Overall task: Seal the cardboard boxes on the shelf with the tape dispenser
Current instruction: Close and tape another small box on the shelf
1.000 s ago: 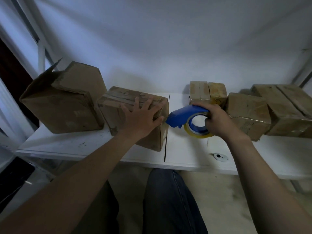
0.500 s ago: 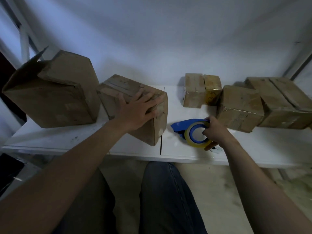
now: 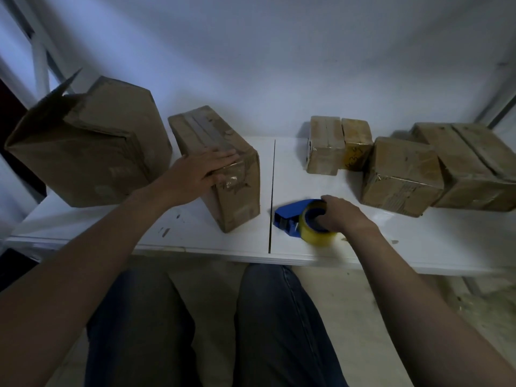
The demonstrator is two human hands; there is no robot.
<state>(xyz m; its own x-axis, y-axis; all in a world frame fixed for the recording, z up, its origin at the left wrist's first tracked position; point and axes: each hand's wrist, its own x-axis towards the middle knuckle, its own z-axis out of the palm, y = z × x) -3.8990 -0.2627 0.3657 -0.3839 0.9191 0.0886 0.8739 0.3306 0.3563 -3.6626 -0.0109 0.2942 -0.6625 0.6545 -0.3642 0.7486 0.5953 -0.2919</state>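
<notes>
Changing since the earlier frames: tape dispenser [image 3: 287,219], raised against the right edge of the taped box [image 3: 237,196] a second ago, now sits on the shelf [image 3: 418,247]; the left hand [image 3: 201,174], fingers spread before, now has them closed together.
Left hand: flat on top of the taped box at its near end, fingers straight and side by side, gripping nothing.
Right hand [image 3: 344,216]: fingers curled into the core of the tape roll [image 3: 318,237], holding the dispenser.
Tape dispenser: blue plastic body, yellow roll, near the shelf's front edge, just right of the seam [image 3: 272,191].
Taped box: brown cardboard, oblong, glossy tape across top and near face, left of the seam, short end toward the front edge.
Open box [image 3: 92,152]: largest, creased cardboard, one flap sticking up, toward the shelf's left end, close beside the taped box.
Small boxes [image 3: 325,146]: two, side by side at the back edge, tape-wrapped.
Medium box [image 3: 402,174]: right of centre, taped, touching the wide box [image 3: 472,169] at the right end.
Shelf: white, smooth, two panels meeting at a dark seam; scuff marks near the front edge.
Room: white wall [image 3: 279,65] behind; white metal upright [image 3: 39,65] at left; pale floor [image 3: 363,317] below; dark jeans [image 3: 279,331] in the foreground.
</notes>
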